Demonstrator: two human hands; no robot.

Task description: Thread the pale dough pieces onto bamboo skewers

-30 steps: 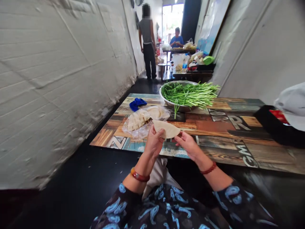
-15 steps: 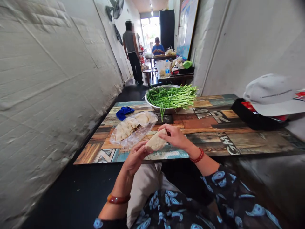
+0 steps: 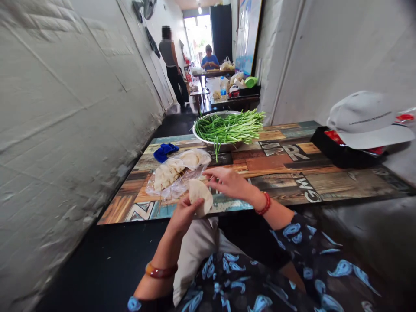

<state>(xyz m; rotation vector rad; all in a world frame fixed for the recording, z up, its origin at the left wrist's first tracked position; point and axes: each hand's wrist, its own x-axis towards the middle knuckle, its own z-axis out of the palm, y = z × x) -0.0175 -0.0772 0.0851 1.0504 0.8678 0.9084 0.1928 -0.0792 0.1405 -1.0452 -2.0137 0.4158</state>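
Note:
My left hand (image 3: 185, 212) pinches the lower edge of a pale, flat, rounded piece like flatbread (image 3: 199, 195), thumb across its face. It is held up above the table's near edge. Just right of it, my right hand (image 3: 225, 184) is off the piece, fingers stretched out to the left and apart, with nothing visible in them. Beyond the left hand lies a clear plastic bag (image 3: 152, 188) bearing several similar pale pieces (image 3: 169, 172), with thin wooden skewers (image 3: 171, 190) sticking out towards me.
A metal bowl (image 3: 196, 133) of long green stalks (image 3: 230, 126) stands at the table's back. A blue cloth (image 3: 165, 151) lies left of it. On the right, a white cap (image 3: 365, 117) rests on a black box (image 3: 338, 151). Two people (image 3: 173, 65) are farther off.
My right hand has let go of the flatbread and moved slightly left. My left hand now holds the piece alone, turned more upright. The view has shifted slightly.

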